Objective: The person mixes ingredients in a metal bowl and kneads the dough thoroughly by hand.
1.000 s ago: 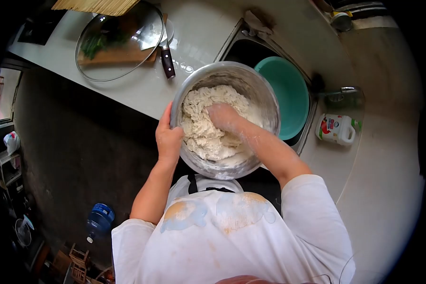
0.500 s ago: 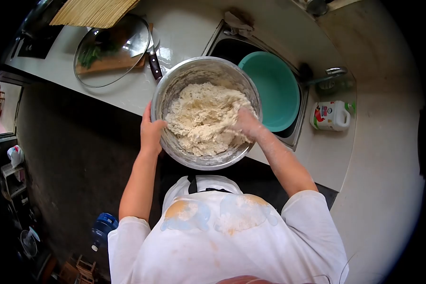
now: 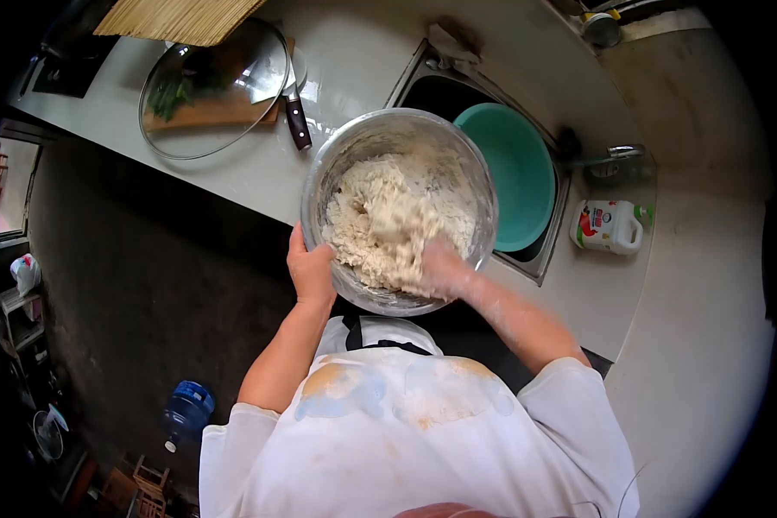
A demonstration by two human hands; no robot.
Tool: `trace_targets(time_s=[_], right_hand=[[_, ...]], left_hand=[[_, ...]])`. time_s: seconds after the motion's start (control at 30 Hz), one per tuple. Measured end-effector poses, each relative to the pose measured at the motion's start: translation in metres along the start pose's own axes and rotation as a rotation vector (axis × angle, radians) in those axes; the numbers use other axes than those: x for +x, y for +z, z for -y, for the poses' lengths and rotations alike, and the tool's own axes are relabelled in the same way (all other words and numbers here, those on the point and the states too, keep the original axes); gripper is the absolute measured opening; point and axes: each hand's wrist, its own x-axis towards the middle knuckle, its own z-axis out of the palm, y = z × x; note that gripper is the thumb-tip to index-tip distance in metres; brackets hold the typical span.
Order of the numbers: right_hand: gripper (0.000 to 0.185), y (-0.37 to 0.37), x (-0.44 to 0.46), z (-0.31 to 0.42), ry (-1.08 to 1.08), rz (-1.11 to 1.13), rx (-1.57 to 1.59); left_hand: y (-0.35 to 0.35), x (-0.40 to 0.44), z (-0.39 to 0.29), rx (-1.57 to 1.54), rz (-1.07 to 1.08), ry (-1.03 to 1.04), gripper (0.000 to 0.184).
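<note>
The left hand [image 3: 312, 272] clasps the near-left rim of the bowl [image 3: 345, 147], thumb at the edge and fingers against the outside. The right hand [image 3: 445, 269] is inside, low on the right near the rim closest to the body, with dough [image 3: 363, 220] against it; motion blur keeps me from telling whether its fingers are spread or closed on a clump. The dough lies in the bowl, heaped toward its left and near side, while the far-right wall shows little more than a floury film.

A second ago the right hand was sunk in the middle of the mass; half a second ago it was at the right side. Now it is nearer the body, and strands smear beside it (the left hand has kept its hold throughout). That looks like one sweep of mixing; the dough, to judge by its ragged surface, is not yet smooth.

The left hand's fingers are largely hidden by the bowl, and so is whatever bears the bowl's weight. The bowl also overlaps the view of the green basin [image 3: 527, 190] in the sink [image 3: 436, 93]. The straw mat [image 3: 177, 19] is cut off at the top, and greens [image 3: 171, 99] show only dimly through the lid [image 3: 142, 108].
</note>
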Motion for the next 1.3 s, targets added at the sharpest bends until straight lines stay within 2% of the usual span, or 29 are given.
trace_targets(time_s=[0.03,0.1,0.13,0.2,0.23,0.3,0.33,0.47,0.53,0.57,0.63,0.67,0.73,0.77,0.83,0.87,0.9,0.93,1.0,1.03,1.1,1.17,1.23,1.3], right_hand=[[0.06,0.011,-0.001,0.001,0.138,0.213,-0.059],[0.056,0.028,0.005,0.001,0.172,0.326,-0.271],[0.056,0.029,0.012,-0.004,0.169,0.339,-0.268],[0.039,0.014,0.038,-0.005,0.029,0.49,-0.36],[0.039,0.015,0.051,-0.015,0.028,0.499,-0.359],[0.02,0.015,0.075,-0.03,-0.107,0.452,-0.359],[0.014,0.011,0.087,-0.03,-0.054,0.42,-0.33],[0.014,0.015,0.104,-0.036,-0.011,0.314,-0.302],[0.013,0.019,0.099,-0.033,0.154,0.216,-0.24],[0.013,0.016,0.095,-0.028,0.15,0.197,-0.245],[0.027,0.012,0.084,-0.018,0.505,0.407,-0.003],[0.027,0.012,0.07,-0.017,0.508,0.395,-0.001],[0.045,0.01,0.031,-0.022,0.352,0.192,0.29],[0.045,0.009,0.017,-0.02,0.363,0.19,0.286],[0.059,0.001,-0.003,-0.012,0.402,-0.122,0.636],[0.053,-0.018,-0.003,-0.008,0.581,-0.03,0.669],[0.053,-0.01,-0.003,-0.031,0.581,-0.032,0.666],[0.052,0.011,-0.002,-0.067,0.597,-0.141,0.979],[0.051,0.018,0.028,-0.106,0.59,-0.253,1.293],[0.037,0.013,0.056,-0.118,0.529,-0.23,0.844],[0.027,-0.015,0.091,-0.083,0.534,-0.167,0.33],[0.035,-0.032,0.124,-0.032,0.584,-0.143,0.192],[0.041,-0.028,0.146,-0.029,0.554,-0.155,0.121],[0.067,-0.036,0.15,-0.024,0.417,0.396,0.112]], left_hand=[[-0.001,-0.001,0.001,0.02,-0.007,-0.015,0.056],[-0.002,0.001,0.002,0.036,-0.029,-0.047,0.057],[-0.003,0.002,0.002,0.053,-0.052,-0.068,0.058],[-0.005,0.001,0.001,0.113,-0.053,-0.066,0.057],[-0.004,0.002,0.001,0.168,-0.042,-0.051,0.057],[-0.007,0.001,0.004,0.144,-0.031,-0.057,0.056],[-0.008,0.002,0.004,0.122,-0.017,-0.051,0.056],[-0.005,0.002,0.002,0.012,0.0,0.0,0.055],[-0.004,0.002,-0.003,0.042,0.02,-0.041,0.055],[-0.005,0.001,-0.003,0.044,0.029,-0.022,0.055],[-0.005,0.006,-0.003,0.022,0.038,0.012,0.054],[-0.005,0.007,-0.006,0.026,0.049,0.018,0.054],[-0.006,0.007,-0.01,0.022,0.088,0.018,0.057],[-0.005,0.006,-0.01,0.017,0.096,0.012,0.057],[-0.004,0.006,-0.011,0.003,0.067,0.027,0.055],[-0.004,0.006,-0.013,0.022,0.086,0.033,0.056],[-0.005,0.006,-0.013,0.02,0.087,0.034,0.056],[-0.007,0.007,-0.013,0.039,0.103,0.007,0.057],[-0.011,0.012,-0.015,0.058,0.116,-0.009,0.058],[-0.014,0.013,-0.016,0.113,0.135,-0.009,0.058],[-0.015,0.015,-0.014,0.166,0.15,-0.007,0.059],[-0.016,0.013,-0.012,0.193,0.126,0.008,0.058],[-0.013,0.012,-0.009,0.176,0.085,0.047,0.058],[-0.01,0.009,-0.004,0.163,0.05,0.072,0.058]])
